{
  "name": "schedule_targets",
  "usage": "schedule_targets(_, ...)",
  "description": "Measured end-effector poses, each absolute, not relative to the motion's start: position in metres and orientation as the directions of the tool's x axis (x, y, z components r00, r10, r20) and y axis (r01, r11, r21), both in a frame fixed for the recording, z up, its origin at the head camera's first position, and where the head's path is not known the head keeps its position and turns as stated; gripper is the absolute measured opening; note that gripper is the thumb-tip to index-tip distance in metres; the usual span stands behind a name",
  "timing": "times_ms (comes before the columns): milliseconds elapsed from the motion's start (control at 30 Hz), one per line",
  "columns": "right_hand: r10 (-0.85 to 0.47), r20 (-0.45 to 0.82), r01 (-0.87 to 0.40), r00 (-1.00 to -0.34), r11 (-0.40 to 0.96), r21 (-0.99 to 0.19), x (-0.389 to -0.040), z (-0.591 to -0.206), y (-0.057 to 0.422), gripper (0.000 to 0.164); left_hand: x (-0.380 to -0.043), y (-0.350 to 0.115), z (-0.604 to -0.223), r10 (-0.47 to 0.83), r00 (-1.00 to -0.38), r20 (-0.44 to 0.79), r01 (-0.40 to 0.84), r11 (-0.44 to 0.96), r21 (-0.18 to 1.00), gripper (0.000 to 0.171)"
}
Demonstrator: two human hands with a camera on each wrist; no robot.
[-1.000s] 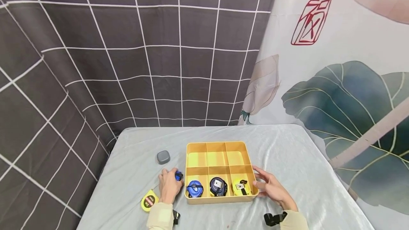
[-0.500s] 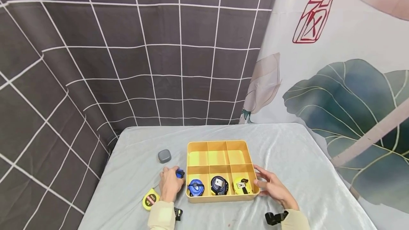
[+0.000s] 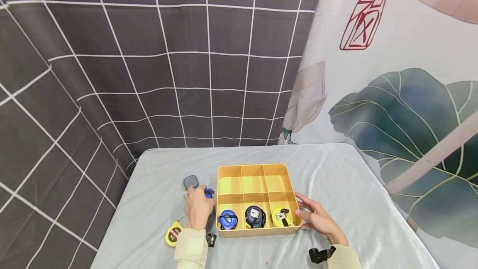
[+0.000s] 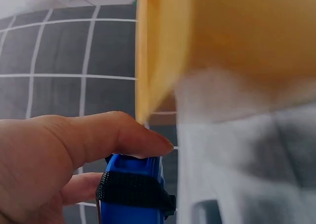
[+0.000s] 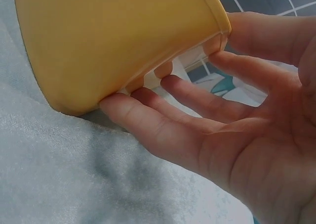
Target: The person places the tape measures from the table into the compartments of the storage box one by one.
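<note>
My left hand (image 3: 198,206) pinches a blue tape measure (image 3: 209,193) left of the yellow divided box (image 3: 257,232). A black strap (image 4: 131,189) crosses the tape's blue case in the left wrist view, where the thumb lies along its upper edge. At the box's right side, my right hand (image 3: 317,219) touches the wall with extended fingertips, its thumb near the rim; the fingers (image 5: 163,127) show spread in the right wrist view. In the front compartments sit a blue tape measure (image 3: 228,219), a dark blue one (image 3: 255,216) and a yellow one (image 3: 281,218).
A grey rounded-square object (image 3: 191,181) lies just beyond the left hand. Another yellow tape measure (image 3: 174,233) rests beside the left wrist. Grey-white cloth (image 3: 157,190) covers the table; a dark gridded curtain (image 3: 186,74) hangs behind it.
My left hand has moved away from me along the box's left side with the blue tape measure, nearer the grey object. The right hand and box hold their places.
</note>
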State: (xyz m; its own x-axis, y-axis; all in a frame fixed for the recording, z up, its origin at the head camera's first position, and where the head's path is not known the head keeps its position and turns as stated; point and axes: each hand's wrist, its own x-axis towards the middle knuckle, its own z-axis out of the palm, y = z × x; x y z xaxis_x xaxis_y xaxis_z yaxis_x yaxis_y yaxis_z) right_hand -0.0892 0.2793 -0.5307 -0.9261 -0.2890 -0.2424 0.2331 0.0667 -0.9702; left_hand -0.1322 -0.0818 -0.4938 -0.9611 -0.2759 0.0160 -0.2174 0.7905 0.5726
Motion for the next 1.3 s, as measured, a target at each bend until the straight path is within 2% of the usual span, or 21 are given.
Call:
schedule_targets(167,-0.275,-0.25,0.241,-0.928,0.07,-0.968,-0.088,-0.532,0.281,0.067,-0.135,-0.07,-0.475,-0.209,-0.976,0.059,-0.139,0.809,0.571,0.051)
schedule_targets(367,-0.258,-0.252,0.239,-0.933,0.079,-0.968,-0.088,-0.534,0.28,0.067,-0.136,-0.048,-0.46,-0.086,-0.985,0.149,0.021,0.801,0.598,0.049)
schedule_targets(767,-0.249,-0.255,0.246,-0.934,0.067,-0.967,-0.086,-0.533,0.28,0.066,-0.147,0.005,-0.45,0.15,-0.96,0.235,0.258,0.802,0.539,0.048)
schedule_targets(1300,-0.24,-0.265,0.257,-0.934,0.065,-0.964,-0.086,-0.533,0.279,0.067,-0.161,0.051,-0.474,0.275,-0.939,0.208,0.342,0.818,0.463,0.043)
